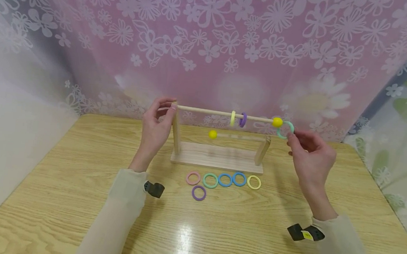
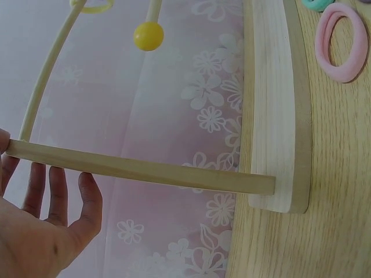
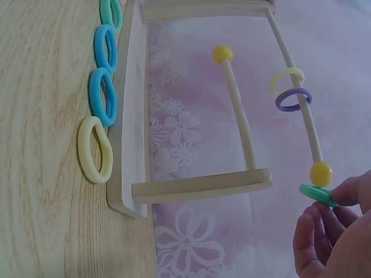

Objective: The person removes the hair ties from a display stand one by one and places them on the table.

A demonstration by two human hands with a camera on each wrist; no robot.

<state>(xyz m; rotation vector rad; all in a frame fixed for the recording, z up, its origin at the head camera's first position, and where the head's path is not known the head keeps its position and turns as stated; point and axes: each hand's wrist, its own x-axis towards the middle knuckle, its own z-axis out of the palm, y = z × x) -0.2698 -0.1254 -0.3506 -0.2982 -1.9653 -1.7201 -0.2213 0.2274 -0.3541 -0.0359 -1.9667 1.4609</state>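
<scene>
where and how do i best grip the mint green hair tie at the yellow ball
Probably best pinched: take the mint-green hair tie by the rim farthest from the yellow ball on the upper rod, coming from the right, as the right hand does. It is a slim open loop, so a pinch can close on the band there, likely leaving the hole and ball-side rim clear.

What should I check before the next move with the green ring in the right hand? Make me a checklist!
1. Right grip pinching the held green ring: ok.
2. Left grip holding the left post: ok.
3. Held green ring on the upper rod: not ok, it's out at the end ball.
4. Its hole big enough for the end ball: cannot tell.
5. Hanging yellow ring and hanging purple ring apart from the end ball: ok.
6. Base flat on the table: ok.
</scene>
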